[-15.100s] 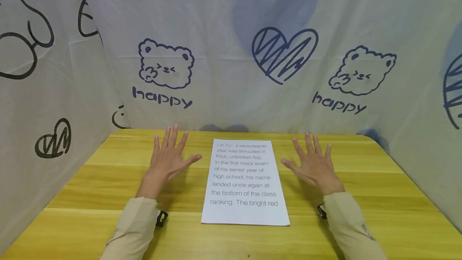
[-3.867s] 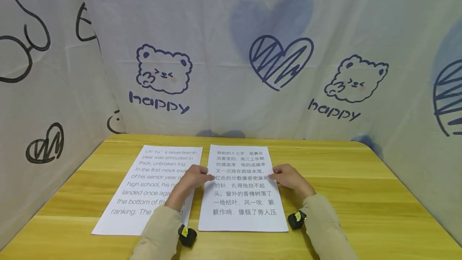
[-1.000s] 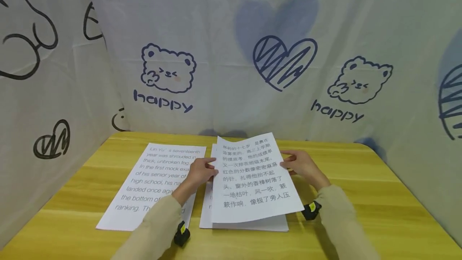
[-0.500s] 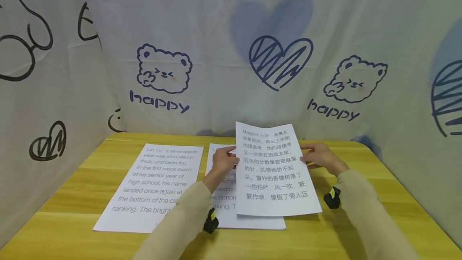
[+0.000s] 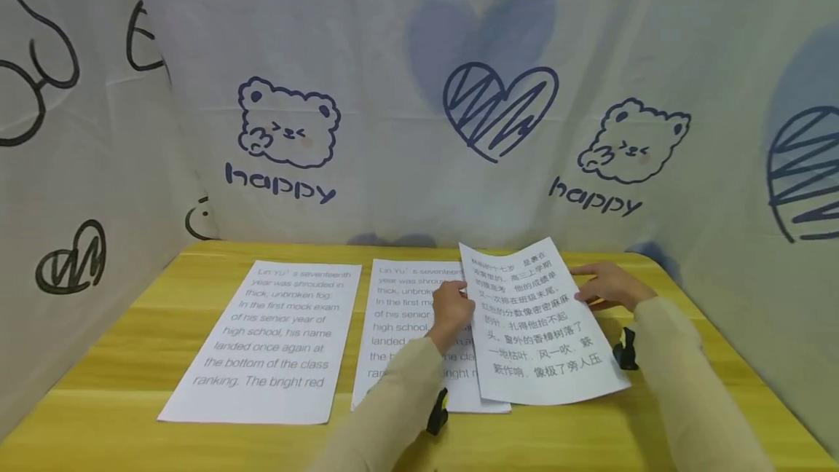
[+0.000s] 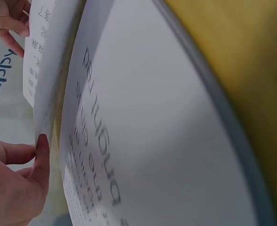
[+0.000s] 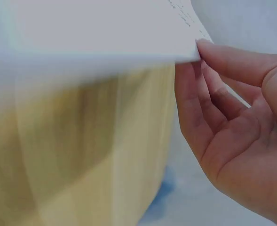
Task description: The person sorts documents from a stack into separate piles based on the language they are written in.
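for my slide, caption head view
Left hand and right hand hold a Chinese sheet partly over the middle English page; left English page uncovered.

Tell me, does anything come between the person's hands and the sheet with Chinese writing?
Nothing visible does: the left hand and right hand pinch the Chinese sheet directly at its side edges. The middle English page lies partly beneath it.

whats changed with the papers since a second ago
The sheet with Chinese text, in the grip of the left hand and right hand, moved right, uncovering more of the middle English page. Nothing was let go; the left English page stayed put.
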The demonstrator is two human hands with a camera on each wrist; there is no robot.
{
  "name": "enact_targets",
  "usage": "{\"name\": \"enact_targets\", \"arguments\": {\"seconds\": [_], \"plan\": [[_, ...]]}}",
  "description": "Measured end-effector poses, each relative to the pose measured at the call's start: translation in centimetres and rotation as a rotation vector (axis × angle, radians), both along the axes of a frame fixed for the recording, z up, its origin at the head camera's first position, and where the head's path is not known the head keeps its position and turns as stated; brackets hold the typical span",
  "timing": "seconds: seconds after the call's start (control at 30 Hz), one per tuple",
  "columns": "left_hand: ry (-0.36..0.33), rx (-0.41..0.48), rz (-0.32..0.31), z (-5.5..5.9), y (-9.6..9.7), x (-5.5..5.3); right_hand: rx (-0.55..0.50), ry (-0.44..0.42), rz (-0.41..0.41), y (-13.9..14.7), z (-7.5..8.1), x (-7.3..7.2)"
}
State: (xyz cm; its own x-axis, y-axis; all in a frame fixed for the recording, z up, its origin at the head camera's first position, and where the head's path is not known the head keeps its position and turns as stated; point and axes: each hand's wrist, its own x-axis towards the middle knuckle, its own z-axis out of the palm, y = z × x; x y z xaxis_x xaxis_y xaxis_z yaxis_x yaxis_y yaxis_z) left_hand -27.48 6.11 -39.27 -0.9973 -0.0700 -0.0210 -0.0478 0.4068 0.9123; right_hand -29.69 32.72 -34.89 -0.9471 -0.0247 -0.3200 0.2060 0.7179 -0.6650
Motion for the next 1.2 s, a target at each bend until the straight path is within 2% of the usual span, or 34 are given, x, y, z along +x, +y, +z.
{"name": "enact_targets", "arguments": {"seconds": [0.17, 0.37, 0.53, 0.63, 0.83, 1.0, 1.2], "plan": [[0.01, -0.017, 0.019, -0.1, 2.1, 0.0, -0.037, -0.03, -0.101, 1.8, -0.6, 0.0], [0.02, -0.017, -0.031, 0.3, 4.0, 0.1, -0.1, -0.024, -0.154, 3.9, -1.8, 0.7], [-0.009, -0.076, -0.062, 0.6, 5.0, 0.2, -0.183, -0.023, -0.228, 4.9, -3.2, 1.7], [-0.003, -0.123, -0.075, 0.5, 5.4, 0.3, -0.195, -0.012, -0.271, 5.2, -3.9, 2.2], [0.005, -0.145, -0.058, 0.1, 5.9, 0.3, -0.198, 0.002, -0.307, 5.7, -4.3, 2.6], [-0.018, -0.108, -0.06, 0.0, 5.9, 0.7, -0.184, 0.004, -0.31, 5.8, -4.0, 2.9], [-0.039, -0.135, -0.075, 0.2, 5.9, 0.5, -0.15, -0.004, -0.315, 5.8, -4.1, 2.7]]}}
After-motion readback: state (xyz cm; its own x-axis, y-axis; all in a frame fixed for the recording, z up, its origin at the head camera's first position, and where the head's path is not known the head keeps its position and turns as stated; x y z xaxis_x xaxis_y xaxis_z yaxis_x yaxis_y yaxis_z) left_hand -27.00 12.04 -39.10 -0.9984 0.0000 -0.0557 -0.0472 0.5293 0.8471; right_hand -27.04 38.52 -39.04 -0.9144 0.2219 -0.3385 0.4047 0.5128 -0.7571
